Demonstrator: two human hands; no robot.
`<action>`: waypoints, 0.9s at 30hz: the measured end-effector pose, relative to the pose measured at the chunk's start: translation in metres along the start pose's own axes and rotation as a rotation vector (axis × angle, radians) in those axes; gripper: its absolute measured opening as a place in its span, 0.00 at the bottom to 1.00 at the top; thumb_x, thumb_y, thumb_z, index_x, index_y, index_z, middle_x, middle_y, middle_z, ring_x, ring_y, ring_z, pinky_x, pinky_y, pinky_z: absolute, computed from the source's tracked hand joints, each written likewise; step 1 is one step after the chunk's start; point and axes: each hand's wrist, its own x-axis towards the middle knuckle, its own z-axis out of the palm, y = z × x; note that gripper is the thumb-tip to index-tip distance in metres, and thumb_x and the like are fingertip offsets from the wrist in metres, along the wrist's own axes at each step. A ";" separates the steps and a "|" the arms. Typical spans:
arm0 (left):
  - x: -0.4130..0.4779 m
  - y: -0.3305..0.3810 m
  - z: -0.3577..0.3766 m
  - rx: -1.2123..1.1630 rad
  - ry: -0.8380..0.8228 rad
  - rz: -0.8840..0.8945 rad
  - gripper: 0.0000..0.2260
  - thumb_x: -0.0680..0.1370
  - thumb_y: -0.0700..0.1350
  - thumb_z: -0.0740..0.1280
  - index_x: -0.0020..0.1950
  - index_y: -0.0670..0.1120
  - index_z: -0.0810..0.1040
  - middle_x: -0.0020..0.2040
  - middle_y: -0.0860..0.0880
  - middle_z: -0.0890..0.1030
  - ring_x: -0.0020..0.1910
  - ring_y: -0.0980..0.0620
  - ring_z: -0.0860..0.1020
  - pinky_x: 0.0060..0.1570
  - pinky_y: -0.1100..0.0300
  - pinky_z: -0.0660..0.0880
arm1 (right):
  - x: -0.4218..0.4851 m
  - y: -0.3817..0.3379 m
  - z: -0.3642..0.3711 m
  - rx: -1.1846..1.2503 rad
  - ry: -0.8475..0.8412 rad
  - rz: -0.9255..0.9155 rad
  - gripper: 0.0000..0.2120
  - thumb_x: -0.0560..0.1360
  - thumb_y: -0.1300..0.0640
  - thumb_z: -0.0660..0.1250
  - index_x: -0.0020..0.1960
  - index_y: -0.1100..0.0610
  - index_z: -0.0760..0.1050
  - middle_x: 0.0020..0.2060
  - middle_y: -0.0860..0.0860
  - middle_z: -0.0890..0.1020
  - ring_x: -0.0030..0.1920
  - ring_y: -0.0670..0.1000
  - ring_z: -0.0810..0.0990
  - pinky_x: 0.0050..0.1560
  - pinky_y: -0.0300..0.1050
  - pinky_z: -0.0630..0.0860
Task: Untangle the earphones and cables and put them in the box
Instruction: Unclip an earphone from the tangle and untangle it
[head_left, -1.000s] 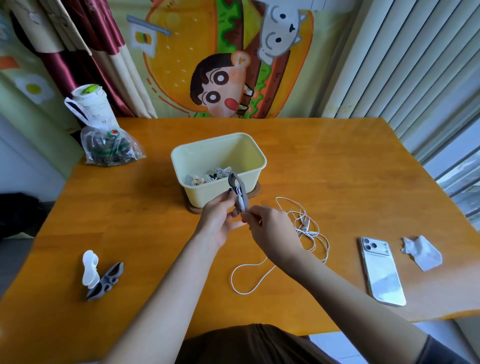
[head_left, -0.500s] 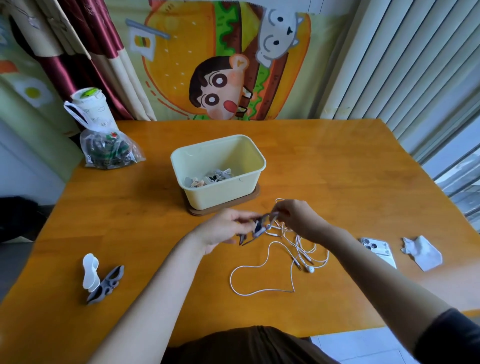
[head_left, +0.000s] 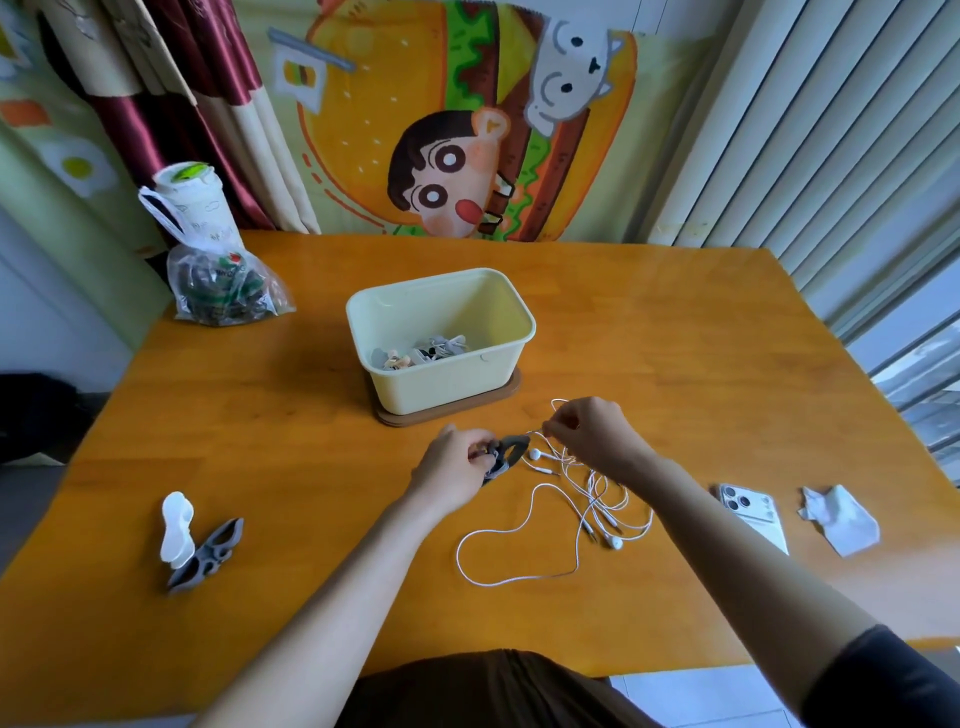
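White wired earphones (head_left: 582, 514) lie in a loose tangle on the wooden table (head_left: 260, 415), in front of a pale yellow box (head_left: 447, 387) that stands on a brown mat. My left hand (head_left: 457, 465) grips a grey cable winder (head_left: 506, 454) low over the table, just in front of the box. My right hand (head_left: 592, 434) pinches the white cord near its upper end, right of the winder. Several wound cables lie inside the box.
A white winder (head_left: 175, 527) and a grey winder (head_left: 208, 556) lie at the front left. A plastic bag with a white cup (head_left: 218, 270) stands at the back left. A white phone (head_left: 753, 514) and a crumpled tissue (head_left: 841, 525) lie at the right.
Both hands came down from in front of the box toward the table. The right hand let go of the grey winder and took hold of the white cord; the earphones have been pulled about.
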 end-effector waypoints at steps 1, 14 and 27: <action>-0.001 0.001 0.000 -0.021 -0.006 0.007 0.12 0.80 0.42 0.63 0.62 0.49 0.77 0.52 0.48 0.70 0.49 0.50 0.74 0.50 0.59 0.73 | 0.002 0.002 -0.002 0.018 -0.005 0.018 0.10 0.77 0.56 0.65 0.48 0.62 0.81 0.36 0.53 0.80 0.32 0.48 0.74 0.34 0.39 0.72; 0.012 0.006 0.008 -0.286 0.376 -0.038 0.08 0.80 0.40 0.61 0.52 0.45 0.80 0.47 0.49 0.79 0.45 0.53 0.76 0.36 0.70 0.69 | -0.028 -0.035 0.029 0.167 0.058 -0.209 0.09 0.79 0.58 0.62 0.50 0.59 0.80 0.40 0.52 0.81 0.36 0.49 0.76 0.38 0.37 0.71; -0.012 0.049 -0.021 -0.757 -0.053 -0.150 0.09 0.82 0.45 0.61 0.48 0.53 0.80 0.37 0.54 0.79 0.39 0.54 0.73 0.53 0.51 0.70 | -0.030 -0.014 0.046 0.270 0.152 -0.063 0.11 0.80 0.59 0.59 0.47 0.59 0.79 0.35 0.49 0.77 0.30 0.41 0.72 0.32 0.30 0.69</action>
